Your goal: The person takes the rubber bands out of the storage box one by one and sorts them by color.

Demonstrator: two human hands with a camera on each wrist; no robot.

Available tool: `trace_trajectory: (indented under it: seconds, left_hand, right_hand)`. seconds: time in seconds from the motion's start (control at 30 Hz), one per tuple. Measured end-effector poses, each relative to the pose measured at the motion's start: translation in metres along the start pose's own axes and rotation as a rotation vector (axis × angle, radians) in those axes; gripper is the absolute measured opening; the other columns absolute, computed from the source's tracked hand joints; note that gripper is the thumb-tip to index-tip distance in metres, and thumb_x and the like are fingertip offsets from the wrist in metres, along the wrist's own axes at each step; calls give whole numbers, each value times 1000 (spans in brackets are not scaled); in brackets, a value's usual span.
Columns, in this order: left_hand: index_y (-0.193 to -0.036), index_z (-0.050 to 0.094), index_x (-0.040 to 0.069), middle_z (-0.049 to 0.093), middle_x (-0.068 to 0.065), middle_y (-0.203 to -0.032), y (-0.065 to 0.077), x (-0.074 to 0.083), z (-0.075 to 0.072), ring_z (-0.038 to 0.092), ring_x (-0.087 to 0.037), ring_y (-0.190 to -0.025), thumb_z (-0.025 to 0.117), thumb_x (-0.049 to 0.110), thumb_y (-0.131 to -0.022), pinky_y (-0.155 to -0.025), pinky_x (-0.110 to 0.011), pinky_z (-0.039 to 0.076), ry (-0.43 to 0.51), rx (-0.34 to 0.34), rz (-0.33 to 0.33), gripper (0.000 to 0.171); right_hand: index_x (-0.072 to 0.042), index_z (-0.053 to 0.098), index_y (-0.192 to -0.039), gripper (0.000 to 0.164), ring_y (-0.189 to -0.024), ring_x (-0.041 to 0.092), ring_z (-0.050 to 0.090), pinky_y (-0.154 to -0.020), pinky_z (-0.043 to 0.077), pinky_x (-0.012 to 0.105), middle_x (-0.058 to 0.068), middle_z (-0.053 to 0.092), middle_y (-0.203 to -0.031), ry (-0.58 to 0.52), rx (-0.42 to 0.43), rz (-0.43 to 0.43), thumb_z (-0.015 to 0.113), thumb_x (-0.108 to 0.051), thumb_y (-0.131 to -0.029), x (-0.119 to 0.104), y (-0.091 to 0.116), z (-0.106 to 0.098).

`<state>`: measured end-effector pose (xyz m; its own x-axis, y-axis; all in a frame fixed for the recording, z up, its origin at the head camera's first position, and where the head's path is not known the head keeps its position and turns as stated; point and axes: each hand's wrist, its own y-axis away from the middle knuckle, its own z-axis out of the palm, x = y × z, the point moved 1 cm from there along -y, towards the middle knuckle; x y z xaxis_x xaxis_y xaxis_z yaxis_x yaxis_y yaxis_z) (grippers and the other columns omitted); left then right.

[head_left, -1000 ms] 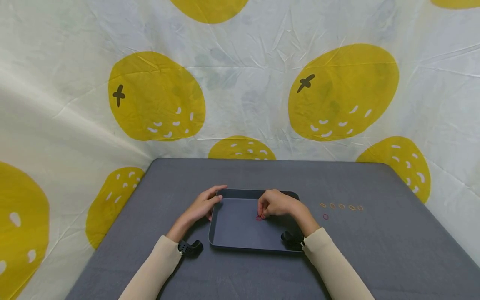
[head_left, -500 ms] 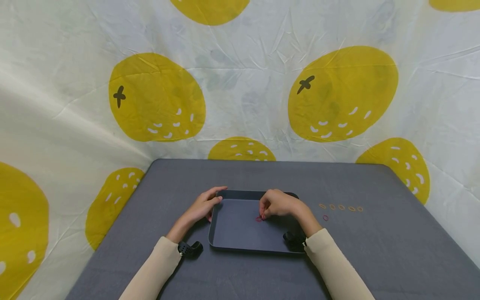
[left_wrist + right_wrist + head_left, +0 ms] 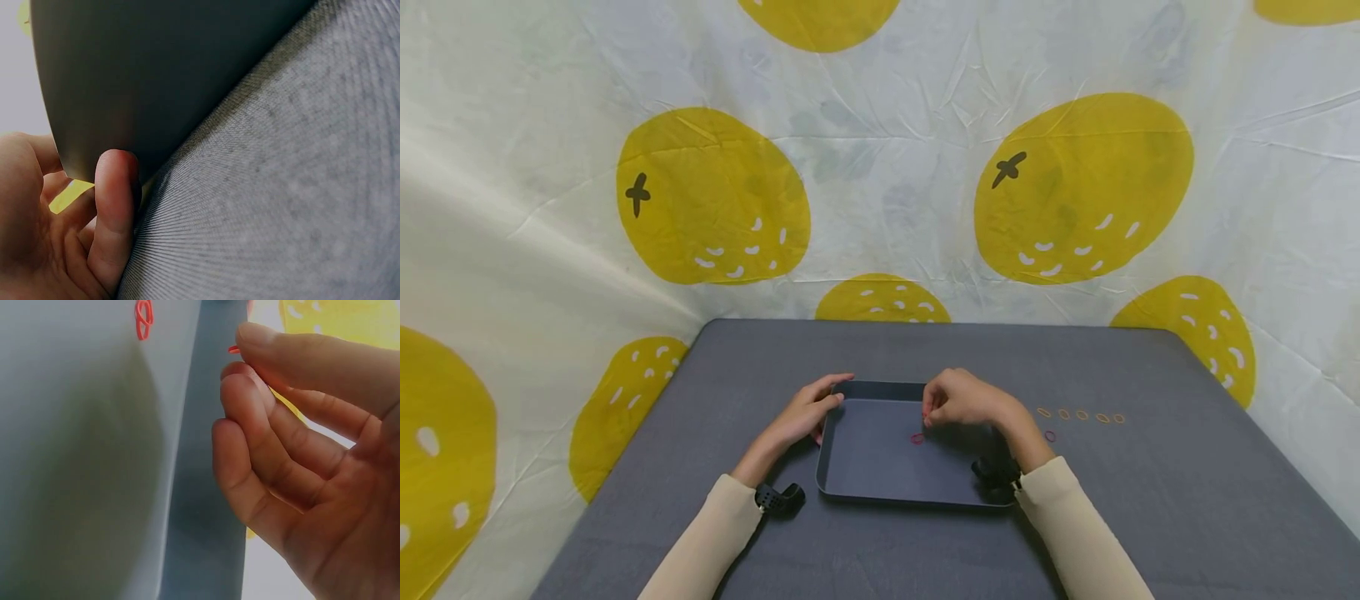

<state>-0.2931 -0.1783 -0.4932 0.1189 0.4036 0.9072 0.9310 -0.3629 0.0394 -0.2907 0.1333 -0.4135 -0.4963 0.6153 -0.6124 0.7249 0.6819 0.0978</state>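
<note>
My left hand point(image 3: 805, 410) holds the back-left corner of the dark grey tray point(image 3: 827, 467). Its thumb lies over the rim, and in the left wrist view a finger point(image 3: 114, 206) bends against the outer wall. Above the tray, my right hand point(image 3: 962, 398) pinches a small red rubber band between thumb and fingertips; only a bit of this red band point(image 3: 234, 349) shows in the right wrist view. Below those fingertips, red rubber band point(image 3: 917, 437) material lies on the tray floor, looking like overlapping loops point(image 3: 144, 319) up close.
Right of the tray, several orange-yellow rubber bands point(image 3: 1082, 415) lie in a row on the grey cloth-covered table point(image 3: 1150, 492). One red rubber band point(image 3: 1050, 436) lies in front of that row. A white curtain with yellow fruit prints point(image 3: 887, 192) hangs behind the table.
My right hand has risen off the tray floor and shifted slightly right, parting from the red loops left lying there. My left hand stays at the tray corner.
</note>
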Motion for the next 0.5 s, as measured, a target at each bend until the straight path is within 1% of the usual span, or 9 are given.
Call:
trace_trajectory:
  seconds: [0.2, 0.5]
  left_hand:
    - [-154, 50, 29, 57, -11, -82, 0, -1, 0, 52, -18, -43, 54, 29, -109, -45, -41, 55, 12, 0, 4, 46]
    - [-154, 50, 32, 58, -13, -84, 1, 1, 1, 53, -18, -43, 54, 29, -109, -45, -40, 56, 5, 7, -2, 45]
  right_hand:
    - [-14, 75, -80, 11, -67, 7, 58, -62, 50, 23, -6, 71, -76, 18, 19, 0, 80, -11, -89, 0, 1, -2]
    - [-13, 77, -82, 9, -70, 8, 61, -64, 52, 25, -4, 73, -79, -5, 34, 6, 78, -9, -90, -1, 4, -6]
